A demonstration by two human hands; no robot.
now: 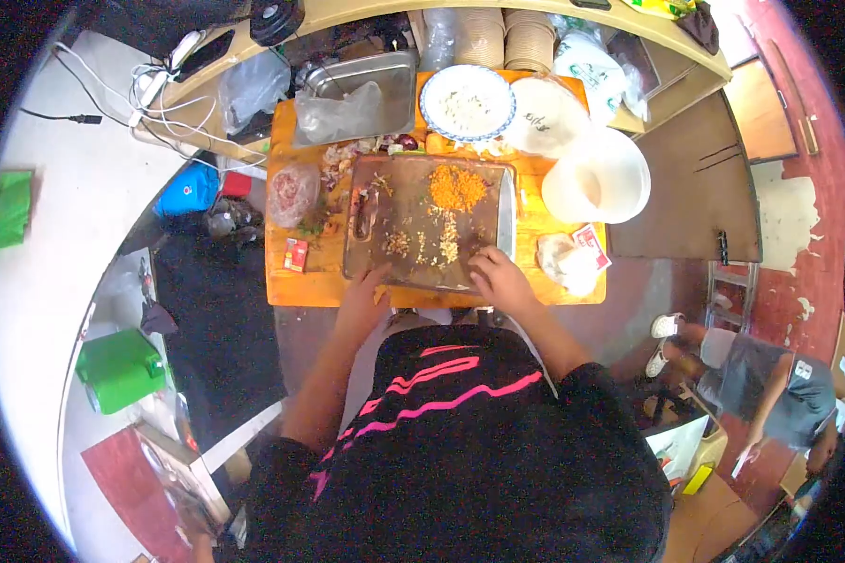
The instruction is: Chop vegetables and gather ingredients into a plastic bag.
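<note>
A dark cutting board (408, 211) lies on the orange wooden table (310, 288). On it are a heap of finely chopped orange vegetable (458, 188), a strip of pale chopped bits (449, 243) and a small brownish pile (396, 243). My left hand (367, 292) is at the board's near left edge, fingers apart, holding nothing visible. My right hand (496, 278) rests at the near right corner with fingers bent; whether anything is under them is hidden. A wide metal blade, probably a cleaver (507, 211), lies along the board's right edge. A bag of minced meat (294, 195) sits to the left.
Behind the board stand a metal tray (401, 105) with a plastic bag and a blue-rimmed plate (467, 102) of chopped food. A white plastic tub (596, 179) stands at right, above a crumpled bag (567, 264). A small red box (296, 255) lies left. Another person (767, 387) is at far right.
</note>
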